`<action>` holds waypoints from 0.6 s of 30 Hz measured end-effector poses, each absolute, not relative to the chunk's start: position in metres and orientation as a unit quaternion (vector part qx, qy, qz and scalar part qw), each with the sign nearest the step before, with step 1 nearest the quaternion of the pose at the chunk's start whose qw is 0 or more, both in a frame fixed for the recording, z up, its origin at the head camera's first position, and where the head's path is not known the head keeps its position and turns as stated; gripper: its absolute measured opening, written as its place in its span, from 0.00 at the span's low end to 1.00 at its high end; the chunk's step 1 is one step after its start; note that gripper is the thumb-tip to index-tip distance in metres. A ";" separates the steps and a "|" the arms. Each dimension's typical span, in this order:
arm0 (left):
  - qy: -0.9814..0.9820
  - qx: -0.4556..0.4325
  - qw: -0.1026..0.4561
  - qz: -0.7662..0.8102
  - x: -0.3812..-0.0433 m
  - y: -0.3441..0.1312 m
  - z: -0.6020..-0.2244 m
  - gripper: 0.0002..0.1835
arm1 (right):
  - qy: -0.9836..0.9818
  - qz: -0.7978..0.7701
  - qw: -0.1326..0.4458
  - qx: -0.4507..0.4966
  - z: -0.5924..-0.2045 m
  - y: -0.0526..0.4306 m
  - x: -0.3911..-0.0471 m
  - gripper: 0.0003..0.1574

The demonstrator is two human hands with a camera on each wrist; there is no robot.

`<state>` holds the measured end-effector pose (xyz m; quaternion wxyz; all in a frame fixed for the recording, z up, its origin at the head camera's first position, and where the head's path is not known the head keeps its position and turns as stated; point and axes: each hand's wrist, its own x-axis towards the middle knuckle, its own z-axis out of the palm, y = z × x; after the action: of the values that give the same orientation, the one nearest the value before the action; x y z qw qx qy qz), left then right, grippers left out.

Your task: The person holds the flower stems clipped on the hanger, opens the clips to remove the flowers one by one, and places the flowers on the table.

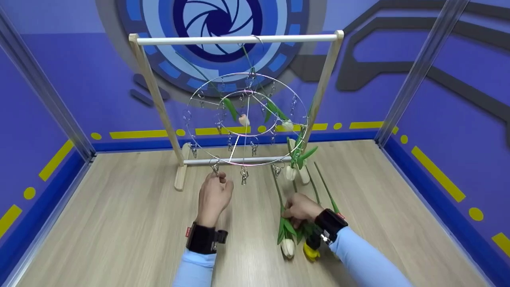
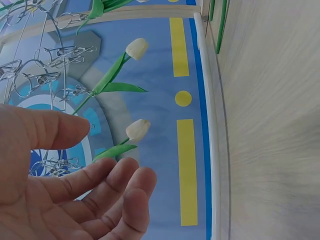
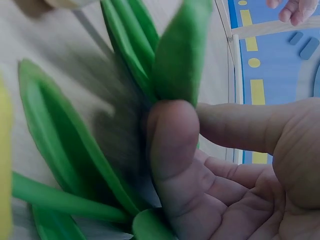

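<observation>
My right hand (image 1: 303, 206) pinches a white artificial tulip (image 1: 287, 248) by its stem, just above the leaves; its bloom points toward me. In the right wrist view, thumb and finger close at the base of the green leaves (image 3: 182, 55). My left hand (image 1: 213, 195) is raised below the front of a round metal clip hanger (image 1: 244, 164), its fingers near a dangling clip (image 1: 215, 168). The left wrist view shows those fingers loosely bent, with nothing between them and the thumb. Several tulips hang from the hanger, among them a white one (image 1: 291, 173) at front right.
A wooden rack (image 1: 157, 95) with a white top bar (image 1: 191, 41) carries the hanger. Beside the right hand, a yellow tulip (image 1: 311, 252) and more green stems (image 1: 326, 187) lie on the wooden table (image 1: 131, 223). Blue-purple panels (image 1: 71, 79) enclose the back and sides.
</observation>
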<state>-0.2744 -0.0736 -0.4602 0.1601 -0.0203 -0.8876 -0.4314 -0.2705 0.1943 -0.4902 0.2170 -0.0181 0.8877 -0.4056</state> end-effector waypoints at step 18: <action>-0.892 -0.018 0.146 -0.427 -0.274 -0.073 -0.461 0.15 | 0.886 -0.401 0.233 -0.027 -0.490 0.196 -0.269 0.06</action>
<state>-0.2744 -0.0726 -0.4610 0.1463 -0.0178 -0.8922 -0.4269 -0.2686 0.1963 -0.4899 0.2332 -0.0270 0.8856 -0.4007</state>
